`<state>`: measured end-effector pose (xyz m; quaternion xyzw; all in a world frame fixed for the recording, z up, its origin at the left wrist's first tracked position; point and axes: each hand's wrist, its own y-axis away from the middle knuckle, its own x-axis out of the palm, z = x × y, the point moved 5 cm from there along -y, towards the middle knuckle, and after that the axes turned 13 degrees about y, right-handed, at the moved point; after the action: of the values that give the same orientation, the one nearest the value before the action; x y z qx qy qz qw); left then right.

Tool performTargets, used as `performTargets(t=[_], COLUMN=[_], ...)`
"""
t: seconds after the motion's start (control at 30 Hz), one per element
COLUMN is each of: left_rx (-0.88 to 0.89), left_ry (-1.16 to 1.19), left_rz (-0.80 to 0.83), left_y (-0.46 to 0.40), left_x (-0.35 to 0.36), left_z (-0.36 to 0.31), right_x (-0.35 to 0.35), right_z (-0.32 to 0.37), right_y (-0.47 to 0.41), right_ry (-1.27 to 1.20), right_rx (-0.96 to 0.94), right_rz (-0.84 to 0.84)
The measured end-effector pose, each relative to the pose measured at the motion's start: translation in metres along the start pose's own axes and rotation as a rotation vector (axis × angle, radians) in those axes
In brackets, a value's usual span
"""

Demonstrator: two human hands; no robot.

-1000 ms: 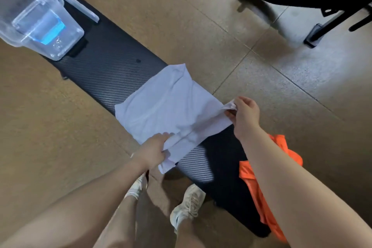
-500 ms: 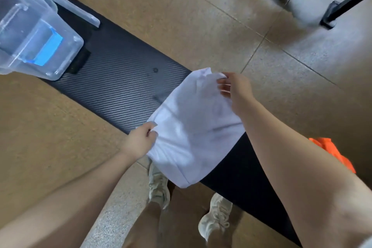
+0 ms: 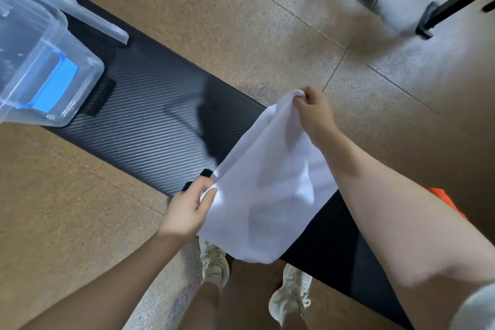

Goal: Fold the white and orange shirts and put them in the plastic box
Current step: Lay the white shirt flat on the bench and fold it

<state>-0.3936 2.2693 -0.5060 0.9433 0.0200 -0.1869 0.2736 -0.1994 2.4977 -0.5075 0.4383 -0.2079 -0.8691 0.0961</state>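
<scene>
the white shirt (image 3: 267,190) is held above the black bench (image 3: 150,126), pinched at one corner by the left hand (image 3: 187,211) and gripped at the other by the right hand (image 3: 313,112). the orange shirt (image 3: 444,199) is seen at 3 o'clock, the clear plastic box (image 3: 51,67) at 10 o'clock.

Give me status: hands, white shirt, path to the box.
Left hand and right hand each pinch a corner of the white shirt, lifted over the bench. Plastic box open at bench's far end. Nothing between.
</scene>
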Motion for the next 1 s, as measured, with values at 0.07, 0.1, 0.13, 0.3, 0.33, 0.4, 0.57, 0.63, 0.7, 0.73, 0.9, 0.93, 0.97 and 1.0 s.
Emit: performTargets(t=[0.07, 0.1, 0.13, 0.3, 0.33, 0.4, 0.57, 0.63, 0.7, 0.73, 0.9, 0.93, 0.97, 1.0], left_rx=[-0.046, -0.067, -0.083, -0.098, -0.118, -0.142, 0.259, 0.408, 0.529, 0.572, 0.503, 0.473, 0.443, 0.415], left_ry=[-0.105, -0.142, -0.167, -0.245, -0.302, -0.466, -0.615, -0.575, -0.571, -0.591, -0.665, -0.730, -0.789, -0.840], left_rz=[-0.012, -0.024, -0.039, -0.126, -0.128, -0.110, -0.147, -0.104, -0.045, -0.030, 0.249, 0.283, 0.305, 0.321], left_y=[-0.009, -0.013, -0.016, -0.023, -0.025, -0.026, -0.028, -0.048, -0.078, -0.095, -0.165, -0.176, -0.185, -0.194], left_x=[-0.004, -0.005, -0.005, -0.011, -0.015, -0.020, -0.017, 0.001, 0.029, 0.043, 0.100, 0.105, 0.106, 0.105], left_z=[0.013, 0.017, 0.020, 0.019, 0.021, 0.022, -0.005, -0.026, -0.056, -0.073, -0.136, -0.139, -0.140, -0.139], right_x=[0.014, 0.020, 0.023, 0.024, 0.026, 0.031, 0.007, -0.006, -0.016, -0.020, -0.033, -0.035, -0.036, -0.036], right_z=[0.004, 0.004, 0.003, 0.000, -0.001, -0.003, -0.036, -0.064, -0.087, -0.097, -0.127, -0.128, -0.128, -0.129], right_y=[-0.006, -0.009, -0.012, -0.019, -0.019, -0.018, 0.001, 0.017, 0.030, 0.034, 0.040, 0.041, 0.040, 0.040], right_ry=[0.159, 0.232, 0.286, 0.284, 0.282, 0.302, 0.361, 0.462, 0.504, 0.489, 0.261, 0.224, 0.191, 0.158], right_rx=[0.004, 0.008, 0.018, 0.038, 0.021, 0.011, 0.051, 0.138, 0.221, 0.252, 0.263, 0.258, 0.260, 0.274], right_rz=[0.051, 0.056, 0.048, -0.047, -0.030, 0.034, -0.084, -0.110, -0.108, -0.099, -0.021, -0.012, 0.002, 0.021])
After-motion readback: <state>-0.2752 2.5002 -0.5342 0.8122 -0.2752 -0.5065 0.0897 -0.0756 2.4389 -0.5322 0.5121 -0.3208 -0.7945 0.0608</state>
